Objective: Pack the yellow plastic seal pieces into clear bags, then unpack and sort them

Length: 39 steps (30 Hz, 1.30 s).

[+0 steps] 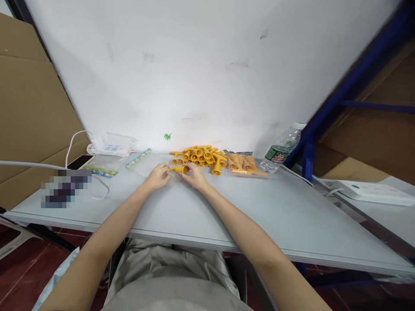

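Note:
My left hand [158, 176] and my right hand [195, 175] meet over the grey table [259, 216], both pinched on one small yellow horn-shaped plastic piece [179, 169] that lies sideways between them. Just behind my hands sits a loose pile of the same yellow pieces [200, 156]. To the right of the pile lies a clear bag [245, 164] filled with more of them.
A plastic water bottle [281, 149] leans at the back right beside a blue rack post [306, 160]. At the back left are a white power strip [110, 147], a phone [79, 161] and flat clear bags with printed headers [106, 166]. A white wall stands behind the table.

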Each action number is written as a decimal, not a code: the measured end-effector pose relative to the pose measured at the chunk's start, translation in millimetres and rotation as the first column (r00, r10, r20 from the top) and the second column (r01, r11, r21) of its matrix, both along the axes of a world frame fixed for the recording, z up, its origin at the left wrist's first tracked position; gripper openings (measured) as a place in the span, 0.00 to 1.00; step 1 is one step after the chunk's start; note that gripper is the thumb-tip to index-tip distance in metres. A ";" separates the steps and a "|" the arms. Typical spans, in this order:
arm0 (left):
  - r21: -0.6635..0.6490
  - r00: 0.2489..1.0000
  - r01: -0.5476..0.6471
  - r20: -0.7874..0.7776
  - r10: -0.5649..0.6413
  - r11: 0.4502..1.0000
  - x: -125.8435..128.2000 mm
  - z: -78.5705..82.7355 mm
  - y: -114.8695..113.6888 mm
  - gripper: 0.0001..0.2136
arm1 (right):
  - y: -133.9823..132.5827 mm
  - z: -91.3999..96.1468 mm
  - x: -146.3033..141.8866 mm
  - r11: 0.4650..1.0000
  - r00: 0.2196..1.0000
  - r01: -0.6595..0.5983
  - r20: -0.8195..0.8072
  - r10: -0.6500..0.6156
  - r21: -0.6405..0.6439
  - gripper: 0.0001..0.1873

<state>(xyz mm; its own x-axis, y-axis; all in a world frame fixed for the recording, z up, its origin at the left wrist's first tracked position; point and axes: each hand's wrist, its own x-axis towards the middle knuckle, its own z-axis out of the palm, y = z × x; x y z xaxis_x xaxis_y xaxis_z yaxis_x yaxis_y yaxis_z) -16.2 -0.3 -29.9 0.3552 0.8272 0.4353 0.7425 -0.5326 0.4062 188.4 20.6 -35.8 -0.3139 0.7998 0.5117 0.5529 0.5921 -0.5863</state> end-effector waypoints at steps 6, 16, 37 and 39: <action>-0.033 0.992 -0.126 0.014 0.126 0.992 -5.9 10.1 1.5 0.09 | -0.7 -5.5 -3.3 0.998 0.994 -0.064 0.088 0.065 -0.011 0.15; -0.306 0.652 -0.719 0.016 0.758 0.624 -68.9 7.2 21.6 0.18 | -4.7 2.0 -2.2 0.997 0.976 -0.060 0.204 0.068 -0.049 0.09; -0.654 0.665 -0.050 0.542 0.513 0.755 -48.2 -1.8 30.8 0.14 | -9.5 16.6 -1.8 0.993 0.897 0.055 0.432 -0.095 0.104 0.06; -0.657 0.663 -0.071 0.531 0.528 0.751 -47.2 -0.9 30.3 0.15 | -10.3 18.4 -0.8 0.995 0.900 -0.008 0.434 -0.035 0.096 0.08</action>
<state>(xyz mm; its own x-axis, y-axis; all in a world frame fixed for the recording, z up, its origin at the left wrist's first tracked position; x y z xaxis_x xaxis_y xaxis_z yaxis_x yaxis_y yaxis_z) -63.4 30.0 -30.8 -0.1483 0.9815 -0.1214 0.2272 0.1533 0.9617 187.6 10.3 -17.5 -0.5115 0.7610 0.3990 0.7482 0.6228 -0.2287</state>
